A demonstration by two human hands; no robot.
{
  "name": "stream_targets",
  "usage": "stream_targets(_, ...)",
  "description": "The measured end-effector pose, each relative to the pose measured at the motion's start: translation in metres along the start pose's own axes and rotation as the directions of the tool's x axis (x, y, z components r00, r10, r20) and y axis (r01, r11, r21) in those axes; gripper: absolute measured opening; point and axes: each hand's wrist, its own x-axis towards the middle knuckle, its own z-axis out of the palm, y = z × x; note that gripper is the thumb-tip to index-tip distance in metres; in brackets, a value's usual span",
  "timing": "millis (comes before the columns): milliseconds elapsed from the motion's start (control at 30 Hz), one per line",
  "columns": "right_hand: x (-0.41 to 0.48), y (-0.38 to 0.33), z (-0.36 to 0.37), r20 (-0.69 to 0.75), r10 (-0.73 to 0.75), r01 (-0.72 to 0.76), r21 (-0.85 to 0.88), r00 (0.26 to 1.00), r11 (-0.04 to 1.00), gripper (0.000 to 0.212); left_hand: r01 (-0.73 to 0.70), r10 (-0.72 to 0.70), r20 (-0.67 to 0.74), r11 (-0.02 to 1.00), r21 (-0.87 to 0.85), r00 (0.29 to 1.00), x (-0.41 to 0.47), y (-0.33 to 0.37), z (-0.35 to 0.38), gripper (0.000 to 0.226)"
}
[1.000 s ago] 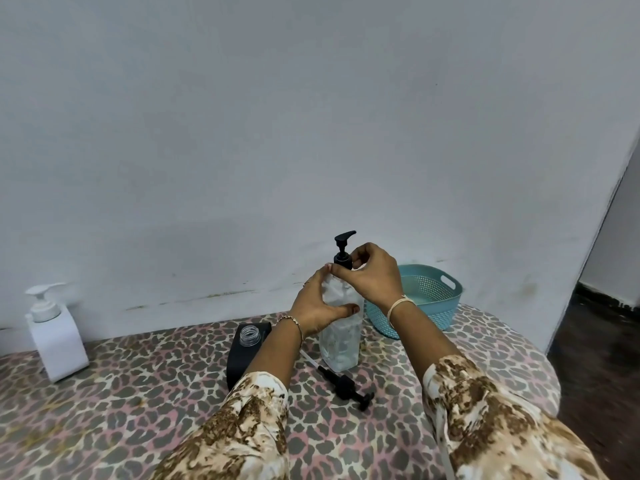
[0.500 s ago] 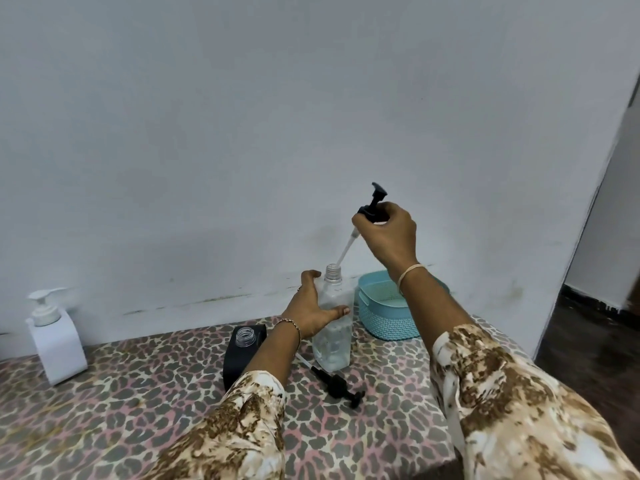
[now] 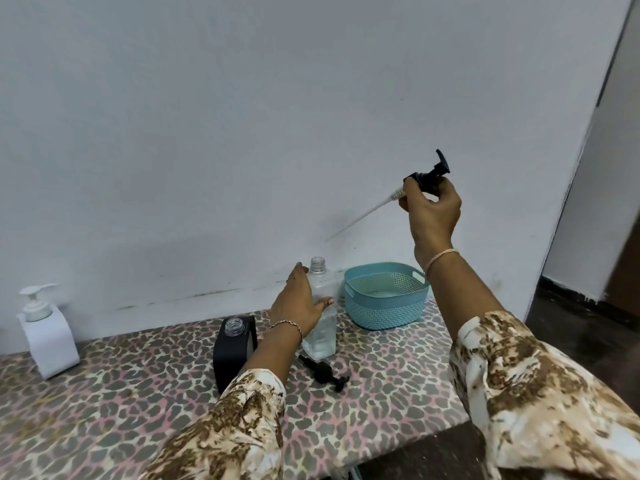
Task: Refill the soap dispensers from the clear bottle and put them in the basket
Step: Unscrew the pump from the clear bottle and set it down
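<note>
The clear bottle [image 3: 322,323] stands upright on the leopard-print table [image 3: 104,403], its neck uncapped, and my left hand [image 3: 300,301] is wrapped around its body. High to the right, my right hand [image 3: 431,209] grips a black pump head [image 3: 431,173] whose long tube slants down to the left, free of the bottle. A black dispenser [image 3: 232,351] with an uncapped neck stands just left of the bottle. A second black pump [image 3: 323,372] lies on the table in front of it. The teal basket [image 3: 384,306] sits right of the bottle, nothing visible in it.
A white soap dispenser [image 3: 46,337] with its pump on stands at the far left against the white wall. The table's front edge runs below my right sleeve, and a dark floor and doorway lie to the right.
My right hand unscrewed the black pump, pulled it up out of the clear bottle and carried it higher to the right. My left hand kept hold of the bottle.
</note>
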Motion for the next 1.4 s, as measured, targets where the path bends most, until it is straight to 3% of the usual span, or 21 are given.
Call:
stream_targets(300, -0.024, 0.054, -0.038, 0.133, 0.136, -0.118, -0.137, 0.982, 0.984, 0.023, -0.089, 0.089, -0.011, 0.996, 0.006, 0.996, -0.005, -0.004, 0.0, 0.071)
stream_targets(600, -0.07, 0.136, -0.077, 0.143, 0.349, -0.255, -0.445, 0.926, 0.858, 0.028, -0.11, 0.111, 0.047, 0.994, -0.014, 0.993, -0.002, -0.01, -0.003, 0.068)
stream_targets(800, -0.098, 0.173, -0.094, 0.197, 0.428, -0.182, -0.696, 0.882, 0.695, 0.034, -0.112, 0.113, 0.05, 0.993, -0.024, 0.992, -0.004, -0.013, 0.0, 0.069)
stream_targets(1167, -0.116, 0.19, -0.1, 0.286, 0.413, 0.036, -0.856, 0.865, 0.516, 0.036, -0.103, 0.111, 0.063, 0.988, -0.113, 0.992, -0.007, -0.017, 0.001, 0.055)
stream_targets(1267, -0.12, 0.185, -0.094, 0.322, 0.327, 0.107, -0.839, 0.888, 0.534, 0.052, -0.1, 0.11, 0.067, 0.986, -0.134, 0.992, -0.005, -0.019, -0.002, 0.054)
stream_targets(1400, -0.123, 0.17, -0.061, 0.37, 0.269, 0.092, -0.721, 0.889, 0.687, 0.076, -0.102, 0.111, 0.071, 0.987, -0.121, 0.991, -0.006, -0.021, -0.004, 0.054)
